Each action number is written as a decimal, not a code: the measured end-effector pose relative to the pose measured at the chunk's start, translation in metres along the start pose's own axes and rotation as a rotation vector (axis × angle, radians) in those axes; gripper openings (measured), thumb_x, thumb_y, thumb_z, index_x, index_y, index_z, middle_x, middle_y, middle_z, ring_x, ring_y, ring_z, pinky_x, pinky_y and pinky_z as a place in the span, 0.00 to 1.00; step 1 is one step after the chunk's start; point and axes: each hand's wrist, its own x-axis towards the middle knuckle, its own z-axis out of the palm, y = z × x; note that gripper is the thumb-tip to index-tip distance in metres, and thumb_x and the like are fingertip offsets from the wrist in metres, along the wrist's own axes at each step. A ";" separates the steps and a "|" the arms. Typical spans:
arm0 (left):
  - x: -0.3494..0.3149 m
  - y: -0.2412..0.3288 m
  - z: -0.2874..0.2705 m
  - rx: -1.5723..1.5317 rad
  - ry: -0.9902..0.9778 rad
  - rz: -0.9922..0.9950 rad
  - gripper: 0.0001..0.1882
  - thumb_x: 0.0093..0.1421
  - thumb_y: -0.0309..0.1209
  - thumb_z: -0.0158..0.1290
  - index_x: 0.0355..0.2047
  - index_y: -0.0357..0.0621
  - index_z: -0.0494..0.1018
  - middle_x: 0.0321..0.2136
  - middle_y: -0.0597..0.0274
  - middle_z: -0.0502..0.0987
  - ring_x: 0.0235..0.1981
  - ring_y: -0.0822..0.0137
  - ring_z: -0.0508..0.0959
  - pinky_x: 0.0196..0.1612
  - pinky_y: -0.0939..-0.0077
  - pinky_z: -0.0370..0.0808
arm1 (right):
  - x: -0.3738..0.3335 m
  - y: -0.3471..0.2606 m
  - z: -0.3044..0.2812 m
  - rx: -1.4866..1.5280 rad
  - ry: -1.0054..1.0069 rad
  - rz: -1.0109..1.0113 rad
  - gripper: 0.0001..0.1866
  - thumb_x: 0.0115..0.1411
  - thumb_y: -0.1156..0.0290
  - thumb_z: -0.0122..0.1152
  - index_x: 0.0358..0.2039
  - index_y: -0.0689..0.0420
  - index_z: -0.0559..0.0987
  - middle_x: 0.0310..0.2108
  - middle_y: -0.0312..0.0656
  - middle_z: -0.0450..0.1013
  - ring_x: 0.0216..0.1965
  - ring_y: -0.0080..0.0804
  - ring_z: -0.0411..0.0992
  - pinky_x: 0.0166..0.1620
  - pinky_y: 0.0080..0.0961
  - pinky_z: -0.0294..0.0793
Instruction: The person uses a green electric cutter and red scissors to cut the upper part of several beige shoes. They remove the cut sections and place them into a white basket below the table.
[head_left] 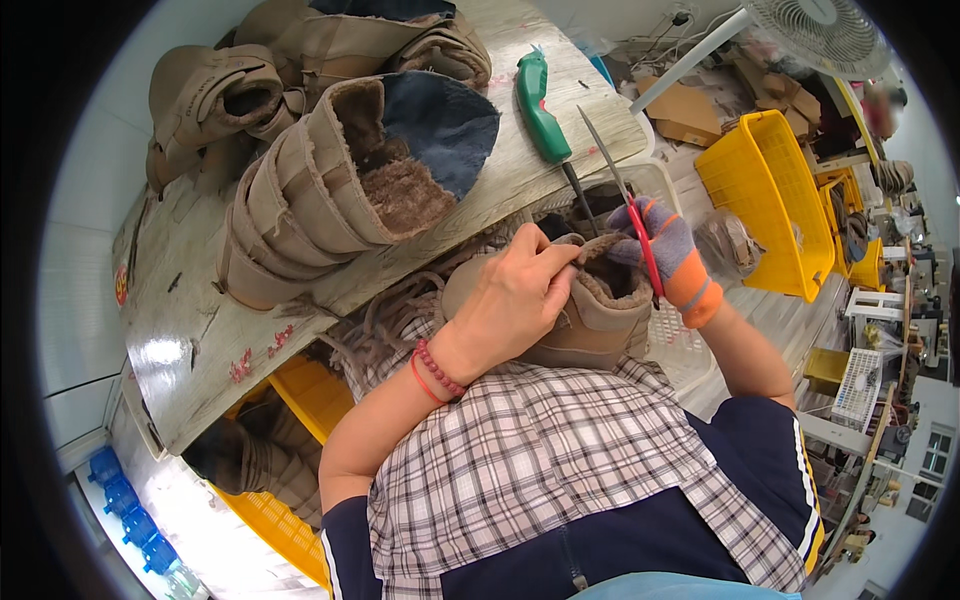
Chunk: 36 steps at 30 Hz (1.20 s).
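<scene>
Brown cardboard boxes (690,108) lie piled on the floor beyond the table, left of the yellow crate (770,200). No labels or screens.

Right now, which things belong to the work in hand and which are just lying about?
In use:
- left hand gripping the tan fleece-lined boot
- gloved right hand holding red-handled scissors

Lying about:
- green-handled tool
- finished boots on the table
- yellow crate
- fan
</scene>
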 end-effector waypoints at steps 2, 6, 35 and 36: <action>0.001 0.004 0.003 0.084 0.036 0.031 0.14 0.53 0.20 0.51 0.41 0.38 0.72 0.29 0.53 0.68 0.26 0.55 0.73 0.30 0.68 0.72 | -0.002 -0.003 0.000 -0.054 0.005 0.013 0.17 0.46 0.69 0.70 0.35 0.60 0.75 0.28 0.37 0.73 0.31 0.19 0.68 0.35 0.19 0.70; 0.005 0.008 0.004 0.344 -0.007 0.049 0.09 0.52 0.22 0.53 0.36 0.37 0.73 0.30 0.53 0.69 0.27 0.54 0.74 0.30 0.68 0.73 | -0.004 -0.018 0.007 -0.101 0.035 0.033 0.19 0.44 0.70 0.71 0.36 0.60 0.75 0.29 0.37 0.73 0.31 0.20 0.69 0.36 0.19 0.70; 0.001 -0.036 0.020 -1.026 0.195 -0.526 0.05 0.65 0.28 0.44 0.31 0.41 0.66 0.27 0.62 0.72 0.23 0.75 0.72 0.27 0.82 0.68 | -0.022 -0.029 -0.006 -0.485 -0.047 0.093 0.29 0.51 0.51 0.65 0.42 0.63 0.72 0.28 0.52 0.74 0.31 0.41 0.74 0.35 0.30 0.72; -0.001 -0.034 0.020 -0.966 0.214 -0.518 0.05 0.64 0.29 0.46 0.33 0.41 0.65 0.28 0.62 0.72 0.22 0.75 0.71 0.26 0.82 0.68 | -0.024 -0.022 -0.002 -0.465 -0.031 0.119 0.26 0.51 0.55 0.66 0.41 0.63 0.73 0.27 0.51 0.74 0.29 0.35 0.72 0.34 0.28 0.71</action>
